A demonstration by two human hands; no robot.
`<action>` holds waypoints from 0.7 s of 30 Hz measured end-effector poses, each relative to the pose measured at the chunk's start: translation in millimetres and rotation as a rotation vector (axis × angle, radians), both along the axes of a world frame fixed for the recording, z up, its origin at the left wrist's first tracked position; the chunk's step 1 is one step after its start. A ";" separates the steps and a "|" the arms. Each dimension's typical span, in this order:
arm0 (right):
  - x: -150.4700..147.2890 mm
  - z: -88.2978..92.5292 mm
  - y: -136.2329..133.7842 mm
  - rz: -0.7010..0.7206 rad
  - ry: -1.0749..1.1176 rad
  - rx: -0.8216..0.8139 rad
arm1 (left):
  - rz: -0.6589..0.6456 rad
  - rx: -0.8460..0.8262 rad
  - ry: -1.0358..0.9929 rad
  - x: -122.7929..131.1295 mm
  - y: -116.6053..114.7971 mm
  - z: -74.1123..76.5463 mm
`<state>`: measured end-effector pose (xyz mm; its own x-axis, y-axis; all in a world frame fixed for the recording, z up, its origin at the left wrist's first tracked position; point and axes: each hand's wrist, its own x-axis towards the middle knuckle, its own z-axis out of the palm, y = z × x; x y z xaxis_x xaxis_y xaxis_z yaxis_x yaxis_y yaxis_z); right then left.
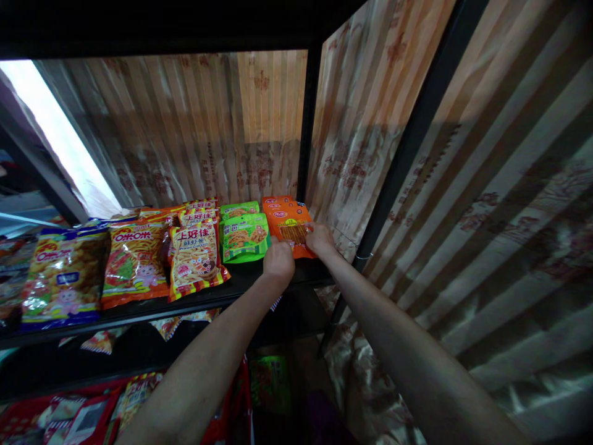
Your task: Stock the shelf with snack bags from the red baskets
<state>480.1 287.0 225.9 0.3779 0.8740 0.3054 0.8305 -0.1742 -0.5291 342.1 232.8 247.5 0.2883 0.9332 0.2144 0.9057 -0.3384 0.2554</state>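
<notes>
An orange snack bag (295, 232) leans at the right end of the black shelf, in front of more orange bags. My left hand (279, 259) is closed at its lower left edge, the fingertips partly hidden. On the opposite edge, my right hand (319, 240) pinches the same bag. Just left of my left hand stands a green snack bag (245, 238), with another green one behind it. Farther left, a prawn cracker bag (194, 259) fronts a row of the same kind.
Larger snack bags (135, 262) fill the shelf's left side. A black metal post (407, 142) rises right of my right arm. Corrugated patterned sheeting (185, 130) lines the back and right. Below, a lower level holds red packages (88, 414).
</notes>
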 end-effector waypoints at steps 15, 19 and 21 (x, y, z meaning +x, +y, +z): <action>-5.0 4.9 -17.4 0.049 -0.368 -0.040 | -0.159 0.270 0.188 6.9 -16.1 -14.8; -4.5 13.5 -17.4 0.073 -0.380 -0.180 | -0.119 0.219 0.149 9.9 -16.8 -22.7; -2.8 14.8 -14.9 0.109 -0.364 -0.212 | -0.120 0.192 0.137 10.8 -17.8 -24.1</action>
<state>477.3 272.1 240.7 0.1804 0.9607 0.2111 0.9759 -0.1480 -0.1604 352.9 215.1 223.4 0.4333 0.8364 0.3358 0.8777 -0.4762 0.0536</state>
